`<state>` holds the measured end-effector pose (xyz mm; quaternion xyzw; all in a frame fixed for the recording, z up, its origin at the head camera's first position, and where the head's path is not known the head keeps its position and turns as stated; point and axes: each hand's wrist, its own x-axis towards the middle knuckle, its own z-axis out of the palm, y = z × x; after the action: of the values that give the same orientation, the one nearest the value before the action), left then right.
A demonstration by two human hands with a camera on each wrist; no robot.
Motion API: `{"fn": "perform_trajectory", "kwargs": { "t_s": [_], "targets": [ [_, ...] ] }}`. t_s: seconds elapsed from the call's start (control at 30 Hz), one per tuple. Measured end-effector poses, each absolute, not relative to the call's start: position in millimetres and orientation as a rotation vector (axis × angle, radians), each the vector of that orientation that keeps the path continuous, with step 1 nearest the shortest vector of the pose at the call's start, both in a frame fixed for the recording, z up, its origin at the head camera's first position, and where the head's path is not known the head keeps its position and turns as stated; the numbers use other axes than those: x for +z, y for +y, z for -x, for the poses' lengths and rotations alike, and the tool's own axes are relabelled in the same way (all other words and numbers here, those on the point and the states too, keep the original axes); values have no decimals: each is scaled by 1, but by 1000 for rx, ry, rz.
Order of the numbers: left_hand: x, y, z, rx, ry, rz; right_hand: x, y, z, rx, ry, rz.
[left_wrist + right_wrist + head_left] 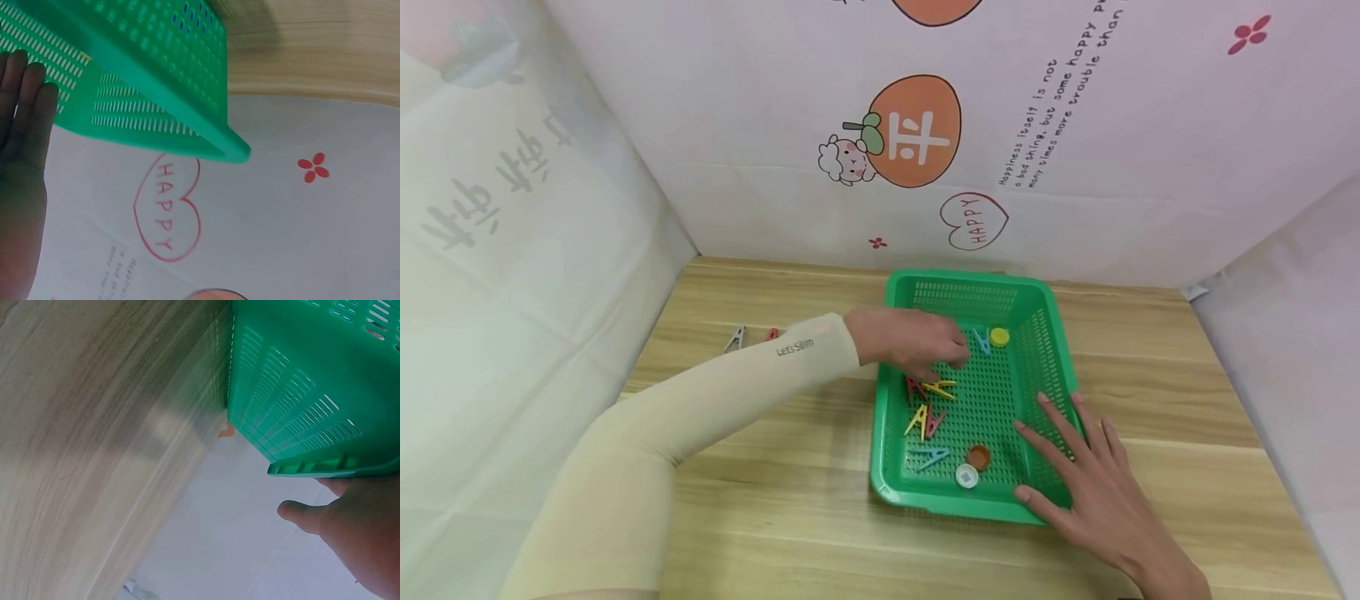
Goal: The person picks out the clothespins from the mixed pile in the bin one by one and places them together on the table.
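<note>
My left hand [917,340] reaches over the left side of a green plastic basket [940,502], fingers pointing into it. In the left wrist view the fingers [31,94] are extended near the basket's perforated wall. My right hand [1093,487] lies spread over the basket's right front rim. Close below the left hand are a yellow clothespin [940,389] and a red clothespin [914,390]. More yellow and red clothespins lie nearer the front, with a blue clothespin [931,457]. Another blue clothespin [983,342] lies by a yellow cap [999,337] towards the back.
A brown cap [978,457] and a white cap [967,476] sit in the basket's front part. On the wooden table [760,517], left of the basket, lie a grey clothespin [736,338] and a red one [772,333], partly behind the left sleeve. Printed white sheeting encloses the table.
</note>
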<state>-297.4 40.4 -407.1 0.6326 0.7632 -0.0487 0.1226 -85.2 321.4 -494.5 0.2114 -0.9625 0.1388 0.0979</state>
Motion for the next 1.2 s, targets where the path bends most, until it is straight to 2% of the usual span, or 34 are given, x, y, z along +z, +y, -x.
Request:
{"fn": "perform_trajectory", "kwargs": {
  "t_s": [0.3, 0.77, 1.2],
  "targets": [
    [-424, 59, 300, -245, 2053, -1911, -494, 320, 87, 399, -2858, -631],
    [-445, 84, 288, -759, 1856, -2148, -494, 323, 89, 376, -2857, -634],
    [-458, 89, 286, -803, 1789, -2176, -496, 324, 88, 387, -2855, -624]
  ]
}}
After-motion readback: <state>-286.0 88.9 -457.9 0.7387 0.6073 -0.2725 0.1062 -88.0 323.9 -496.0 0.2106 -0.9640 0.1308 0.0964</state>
